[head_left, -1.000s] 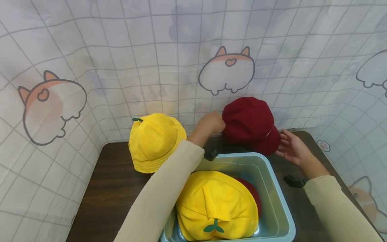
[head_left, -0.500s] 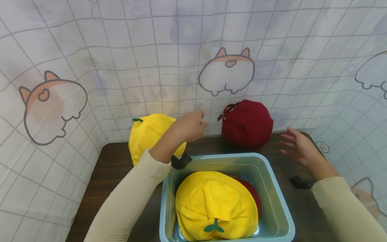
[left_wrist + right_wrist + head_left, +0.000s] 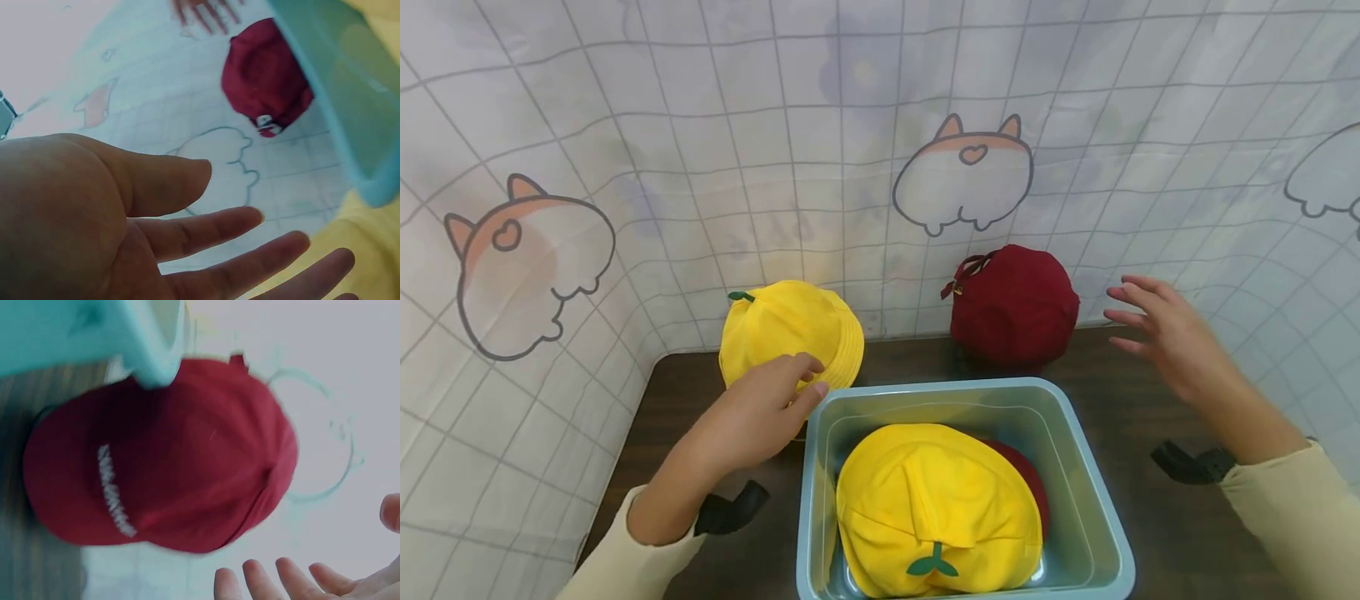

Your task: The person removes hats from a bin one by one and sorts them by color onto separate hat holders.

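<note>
A dark red cap [image 3: 1015,308] rests on the table behind the tub, against the wall cloth. Its back strap and buckle face left in the head view; the right wrist view shows white lettering near the brim of the red cap [image 3: 200,456]. To its right hovers my right hand [image 3: 1176,337], fingers spread, apart from the cap and holding nothing. My left hand [image 3: 756,417] hangs loosely in front of a yellow bucket hat [image 3: 782,325], hiding part of it; whether they touch I cannot tell. In the left wrist view the left hand's fingers [image 3: 200,234] are extended with nothing between them.
A light blue plastic tub [image 3: 1086,467] stands at the front middle. Inside lies a yellow hat [image 3: 936,492] with a green sprout, partly covering another dark red item [image 3: 1028,479]. The dark wooden table [image 3: 647,450] backs onto a white gridded cloth [image 3: 865,100].
Both hands have come off the red cap. It has turned, its brim no longer showing in the head view. The left hand has moved left and nearer; the right hand has shifted right.
</note>
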### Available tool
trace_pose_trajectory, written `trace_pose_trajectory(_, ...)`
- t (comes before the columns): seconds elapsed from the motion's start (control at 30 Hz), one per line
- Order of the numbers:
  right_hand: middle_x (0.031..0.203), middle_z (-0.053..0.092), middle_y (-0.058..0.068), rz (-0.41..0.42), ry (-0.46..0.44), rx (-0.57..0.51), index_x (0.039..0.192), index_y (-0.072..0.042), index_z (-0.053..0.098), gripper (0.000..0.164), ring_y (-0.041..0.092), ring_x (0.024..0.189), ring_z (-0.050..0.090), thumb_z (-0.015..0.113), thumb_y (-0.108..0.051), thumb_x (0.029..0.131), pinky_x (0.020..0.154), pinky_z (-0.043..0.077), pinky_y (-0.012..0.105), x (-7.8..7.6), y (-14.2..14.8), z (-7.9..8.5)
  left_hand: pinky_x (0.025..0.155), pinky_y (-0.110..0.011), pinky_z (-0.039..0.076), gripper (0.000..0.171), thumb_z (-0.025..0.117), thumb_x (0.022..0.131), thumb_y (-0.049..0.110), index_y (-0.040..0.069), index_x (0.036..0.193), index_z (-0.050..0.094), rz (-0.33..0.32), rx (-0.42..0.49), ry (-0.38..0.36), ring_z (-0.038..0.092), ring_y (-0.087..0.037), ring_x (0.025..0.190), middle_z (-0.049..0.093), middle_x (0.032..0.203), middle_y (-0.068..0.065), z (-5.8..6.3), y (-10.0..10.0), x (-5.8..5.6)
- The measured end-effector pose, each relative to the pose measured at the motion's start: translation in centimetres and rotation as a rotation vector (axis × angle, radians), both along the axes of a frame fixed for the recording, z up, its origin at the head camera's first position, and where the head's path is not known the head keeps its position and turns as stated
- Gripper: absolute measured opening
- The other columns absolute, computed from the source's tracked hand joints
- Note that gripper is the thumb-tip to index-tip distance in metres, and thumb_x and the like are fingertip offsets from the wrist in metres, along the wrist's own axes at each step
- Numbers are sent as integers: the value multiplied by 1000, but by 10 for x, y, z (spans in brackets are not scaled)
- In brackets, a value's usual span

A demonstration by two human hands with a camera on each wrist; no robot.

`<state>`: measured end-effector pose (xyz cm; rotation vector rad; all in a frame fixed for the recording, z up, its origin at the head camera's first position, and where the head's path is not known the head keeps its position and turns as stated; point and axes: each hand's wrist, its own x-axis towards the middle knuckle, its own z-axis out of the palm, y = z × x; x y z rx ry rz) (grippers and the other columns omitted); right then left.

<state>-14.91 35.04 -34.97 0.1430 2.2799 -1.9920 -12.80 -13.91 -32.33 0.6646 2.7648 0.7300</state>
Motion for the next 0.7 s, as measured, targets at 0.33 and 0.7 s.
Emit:
trace_pose_trajectory(0.33,145,54,16,214,186,407,156,-14,32,54,11,113,63,46,-36,109,87,56,20,29,-72,34,93,-45,54,46,51,108,34,8,146,49,101,130,-48,61,-22,112,60,129,-11,-49,-16,37)
trace_pose_trajectory(0.7,90,67,-9,568,316,570,141,-29,51,41,10,72,62,63,-34,102,63,55,27,62,-145,32,93,-43,47,68,39,108,52,15,163,26,234,204,-153,53,-14,102,54,125,-3,-81,-11,69)
